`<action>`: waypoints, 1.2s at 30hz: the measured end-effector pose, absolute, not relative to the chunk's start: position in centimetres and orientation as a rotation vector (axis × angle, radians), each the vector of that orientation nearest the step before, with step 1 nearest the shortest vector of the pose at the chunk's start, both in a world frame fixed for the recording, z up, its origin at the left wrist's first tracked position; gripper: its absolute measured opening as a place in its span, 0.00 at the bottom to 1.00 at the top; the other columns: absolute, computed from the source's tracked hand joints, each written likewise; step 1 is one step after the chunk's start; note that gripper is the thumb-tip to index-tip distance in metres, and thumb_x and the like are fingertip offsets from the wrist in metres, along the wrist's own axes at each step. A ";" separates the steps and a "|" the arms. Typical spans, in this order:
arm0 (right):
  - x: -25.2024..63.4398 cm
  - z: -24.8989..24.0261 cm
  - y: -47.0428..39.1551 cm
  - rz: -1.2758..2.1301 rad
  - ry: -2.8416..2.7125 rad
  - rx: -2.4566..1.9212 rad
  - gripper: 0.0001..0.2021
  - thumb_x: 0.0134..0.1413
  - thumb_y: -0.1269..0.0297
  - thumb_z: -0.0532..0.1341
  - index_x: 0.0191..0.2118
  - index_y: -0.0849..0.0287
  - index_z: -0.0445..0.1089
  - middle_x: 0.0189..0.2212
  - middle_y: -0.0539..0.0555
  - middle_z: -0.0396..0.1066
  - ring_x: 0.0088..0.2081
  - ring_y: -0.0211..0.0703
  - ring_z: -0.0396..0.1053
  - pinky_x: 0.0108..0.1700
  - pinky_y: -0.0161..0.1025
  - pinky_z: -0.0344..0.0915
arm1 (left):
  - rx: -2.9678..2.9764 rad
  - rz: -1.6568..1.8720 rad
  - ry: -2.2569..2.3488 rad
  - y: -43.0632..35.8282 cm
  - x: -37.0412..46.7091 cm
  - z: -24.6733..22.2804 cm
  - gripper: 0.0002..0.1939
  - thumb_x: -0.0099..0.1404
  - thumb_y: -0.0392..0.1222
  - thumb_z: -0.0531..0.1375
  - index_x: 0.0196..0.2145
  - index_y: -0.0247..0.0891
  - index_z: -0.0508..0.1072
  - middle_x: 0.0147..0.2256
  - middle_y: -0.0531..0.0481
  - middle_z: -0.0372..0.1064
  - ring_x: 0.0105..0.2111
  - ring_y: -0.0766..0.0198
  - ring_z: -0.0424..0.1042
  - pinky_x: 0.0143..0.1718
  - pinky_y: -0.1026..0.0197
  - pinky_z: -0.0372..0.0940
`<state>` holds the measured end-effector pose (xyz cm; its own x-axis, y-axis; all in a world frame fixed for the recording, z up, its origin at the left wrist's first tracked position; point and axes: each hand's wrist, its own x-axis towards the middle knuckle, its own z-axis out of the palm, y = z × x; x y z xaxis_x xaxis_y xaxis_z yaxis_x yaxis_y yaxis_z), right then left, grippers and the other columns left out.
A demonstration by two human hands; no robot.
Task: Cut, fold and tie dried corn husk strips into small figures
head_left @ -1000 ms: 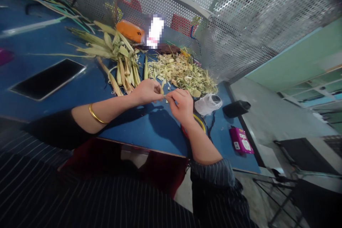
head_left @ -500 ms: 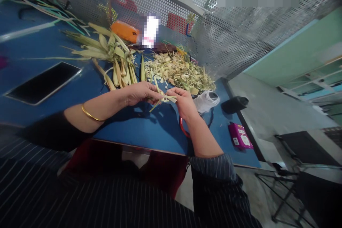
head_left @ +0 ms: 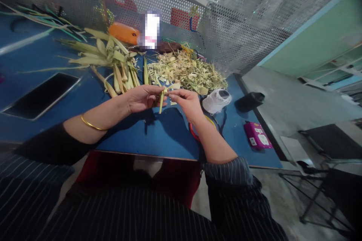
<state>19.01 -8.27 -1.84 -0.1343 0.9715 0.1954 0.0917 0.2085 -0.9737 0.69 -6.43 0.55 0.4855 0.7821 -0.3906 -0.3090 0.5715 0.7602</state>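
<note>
Pale green-yellow corn husk strips (head_left: 161,103) are pinched between the fingers of my left hand (head_left: 144,98), with one end hanging down below them. My right hand (head_left: 185,101) has its thumb and forefinger closed on the same husk strips from the right side. Both hands are raised over the front of the blue table (head_left: 135,139). Just beyond them lies a heap of shredded husk pieces (head_left: 189,69). To the left of that heap is a bundle of whole corn husks (head_left: 121,64). Part of the husk strips is hidden behind my fingers.
A spool of white thread (head_left: 217,101) stands right of my right hand, beside a dark cylinder (head_left: 250,101). Red-handled scissors, perhaps, show as a red loop (head_left: 194,131) under my right wrist. A purple packet (head_left: 258,135), a black phone-like slab (head_left: 42,96) and an orange pouch (head_left: 123,33) lie around.
The husk strips have turned from a spread crossing shape to hanging downward. My right fingers have shifted into a pinch near the left fingertips. The camera view has moved slightly.
</note>
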 end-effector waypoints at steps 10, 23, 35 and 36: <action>18.5 -1.8 -8.8 1.380 -1.382 -1.053 0.08 0.41 0.61 0.69 0.31 0.56 0.75 0.27 0.47 0.73 0.27 0.32 0.64 0.36 0.36 0.64 | 0.707 0.715 0.840 -6.7 1.0 0.6 0.04 0.60 0.35 0.61 0.28 0.34 0.76 0.25 0.48 0.73 0.23 0.67 0.71 0.37 0.60 0.71; 19.3 -0.9 -8.5 1.275 -1.464 -1.017 0.13 0.53 0.54 0.61 0.26 0.57 0.65 0.23 0.47 0.64 0.27 0.33 0.61 0.33 0.34 0.61 | 0.644 0.751 0.833 -6.7 0.9 1.0 0.07 0.64 0.37 0.58 0.30 0.34 0.74 0.31 0.45 0.74 0.22 0.68 0.68 0.34 0.60 0.71; 19.5 -0.6 -9.0 0.852 -1.951 -1.075 0.13 0.60 0.62 0.54 0.26 0.59 0.66 0.21 0.46 0.62 0.25 0.33 0.59 0.32 0.34 0.55 | 0.646 0.759 0.703 -6.8 0.6 1.3 0.08 0.66 0.37 0.56 0.31 0.33 0.74 0.34 0.44 0.75 0.21 0.72 0.67 0.27 0.66 0.69; 19.5 -0.6 -9.1 0.813 -2.008 -1.091 0.13 0.61 0.63 0.54 0.26 0.59 0.67 0.22 0.47 0.64 0.26 0.34 0.60 0.33 0.34 0.56 | 0.653 0.751 0.687 -6.8 0.6 1.3 0.08 0.66 0.36 0.55 0.32 0.33 0.74 0.35 0.44 0.76 0.21 0.71 0.68 0.27 0.66 0.69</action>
